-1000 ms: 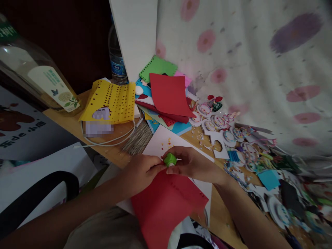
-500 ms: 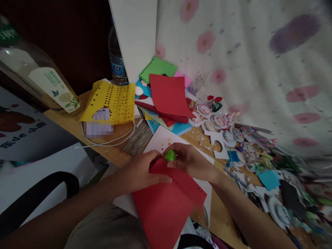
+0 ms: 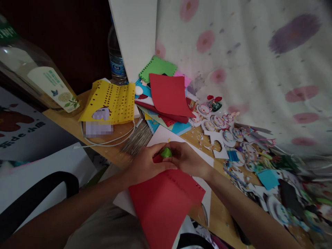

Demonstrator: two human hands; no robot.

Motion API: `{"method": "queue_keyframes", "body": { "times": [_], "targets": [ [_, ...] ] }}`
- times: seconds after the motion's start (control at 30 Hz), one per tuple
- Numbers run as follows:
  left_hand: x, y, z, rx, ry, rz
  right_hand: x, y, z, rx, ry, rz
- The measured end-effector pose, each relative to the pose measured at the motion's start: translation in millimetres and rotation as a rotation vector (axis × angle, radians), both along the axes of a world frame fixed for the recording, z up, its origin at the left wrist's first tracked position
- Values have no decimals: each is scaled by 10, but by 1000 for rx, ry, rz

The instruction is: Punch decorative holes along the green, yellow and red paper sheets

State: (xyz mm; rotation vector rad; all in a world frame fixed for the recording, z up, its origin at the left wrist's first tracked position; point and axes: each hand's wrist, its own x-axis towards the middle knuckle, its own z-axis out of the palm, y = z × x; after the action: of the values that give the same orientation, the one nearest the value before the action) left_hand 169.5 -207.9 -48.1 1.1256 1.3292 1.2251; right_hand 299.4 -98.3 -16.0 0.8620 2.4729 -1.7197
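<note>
A red paper sheet point(image 3: 166, 205) with a row of small punched holes near its right edge slants down toward my body. My left hand point(image 3: 144, 164) grips its upper edge, thumb on top. In my right hand point(image 3: 190, 159) is a small green craft punch point(image 3: 166, 153), set at the sheet's upper edge. Fingers of both hands meet around the punch and hide its lower part. Beneath lies a white sheet point(image 3: 161, 134) with a tiny yellow cutout on it.
Stacked coloured papers point(image 3: 169, 95) lie beyond my hands. To the left are a yellow punched sheet point(image 3: 111, 102), a white cable point(image 3: 103, 143) and a large bottle point(image 3: 49, 81). Small decorated discs point(image 3: 218, 121) and scraps crowd the right side, beside a floral curtain point(image 3: 249, 69).
Both hands have drawn closer together around the punch, which has shifted slightly left and up. The red sheet's upper part is now more covered by my left hand.
</note>
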Motion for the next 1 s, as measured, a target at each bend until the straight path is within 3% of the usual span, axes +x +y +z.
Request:
{"method": "queue_keyframes", "body": {
  "times": [0.13, 0.5, 0.7, 0.8, 1.0],
  "targets": [
    [-58, -18, -75, 70, -16, -54, -12, -5, -37, -1, 32, 1],
    [-39, 48, -249, 114, -2, 20, -5, 31, -178, -69, 90, -54],
    [-130, -21, -251, -146, 111, -20, 28, 214, -190, -225, 63, -89],
    [-138, -121, -245, -245, 26, -51, 35, 288, -185, -344, 82, -114],
    [-97, -276, -158, -291, -104, -45, 48, 359, -174, -572, 122, -259]
  ]
}}
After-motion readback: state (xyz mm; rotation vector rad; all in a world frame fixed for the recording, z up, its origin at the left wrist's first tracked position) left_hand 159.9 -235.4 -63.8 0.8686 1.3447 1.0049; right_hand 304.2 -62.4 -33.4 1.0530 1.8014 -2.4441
